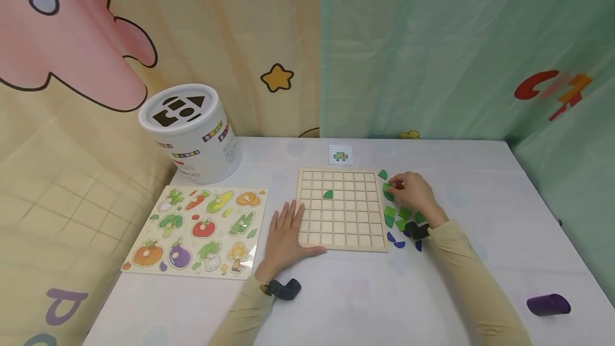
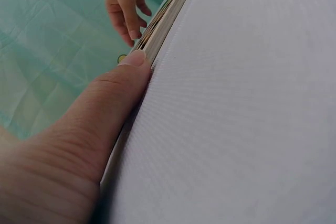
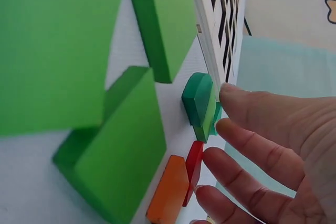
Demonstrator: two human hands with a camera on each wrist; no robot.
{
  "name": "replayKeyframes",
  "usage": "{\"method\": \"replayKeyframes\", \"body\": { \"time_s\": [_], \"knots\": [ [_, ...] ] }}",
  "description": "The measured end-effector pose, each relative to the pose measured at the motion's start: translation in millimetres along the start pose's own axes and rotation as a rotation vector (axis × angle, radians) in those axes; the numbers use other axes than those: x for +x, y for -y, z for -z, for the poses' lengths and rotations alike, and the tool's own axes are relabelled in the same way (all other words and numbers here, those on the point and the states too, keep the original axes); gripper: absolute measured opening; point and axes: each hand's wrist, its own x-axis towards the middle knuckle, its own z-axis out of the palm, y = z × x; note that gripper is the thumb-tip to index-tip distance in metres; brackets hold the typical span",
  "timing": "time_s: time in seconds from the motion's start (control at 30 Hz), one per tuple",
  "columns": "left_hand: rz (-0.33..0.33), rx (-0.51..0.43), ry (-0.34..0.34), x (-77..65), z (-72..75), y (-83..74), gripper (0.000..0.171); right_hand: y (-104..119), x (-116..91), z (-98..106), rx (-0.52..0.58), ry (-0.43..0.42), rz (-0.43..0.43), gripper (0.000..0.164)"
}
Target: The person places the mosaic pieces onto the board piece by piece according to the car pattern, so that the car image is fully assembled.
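Note:
A wooden grid board [image 1: 338, 219] lies in front of me, with one green quarter-round piece [image 1: 328, 194] in a square of its upper left part. My left hand [image 1: 286, 239] rests at the board's lower left corner, fingers spread, thumb along the front edge. My right hand [image 1: 414, 192] is beside the board's right edge, over a light green piece [image 1: 388, 188]. In the right wrist view its thumb and fingers stand apart near stacked green pieces [image 3: 199, 98], a red piece [image 3: 194, 171] and an orange piece [image 3: 169, 190].
Light green squares [image 1: 405, 212] and blue half-rounds [image 1: 399, 244] lie right of the board. A small picture card [image 1: 340, 155] lies behind it. A vegetable puzzle [image 1: 187, 231] and a white bucket [image 1: 206, 148] stand left. A purple cylinder [image 1: 548, 305] lies at the far right.

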Motion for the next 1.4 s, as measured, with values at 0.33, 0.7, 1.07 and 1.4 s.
{"method": "replayKeyframes", "body": {
  "time_s": [0.33, 0.7, 1.07, 1.4],
  "knots": [
    [-0.006, 0.005, -0.005, -0.9, 1.4, -1.2, 0.120, -9, 8, -2, 0.066, 0.072, -0.063, 0.026],
    [-0.001, -0.002, 0.000, 0.1, 2.0, -2.1, 0.119, -15, 18, 7, 0.063, 0.153, -0.059, 0.027],
    [0.005, 0.004, 0.004, -0.6, 2.7, -2.4, 0.119, -10, 22, 6, 0.040, 0.156, -0.109, 0.031],
    [0.000, 0.004, -0.006, -0.7, 2.2, -1.7, 0.119, -10, 29, 6, 0.049, 0.201, -0.127, 0.030]
  ]
}}
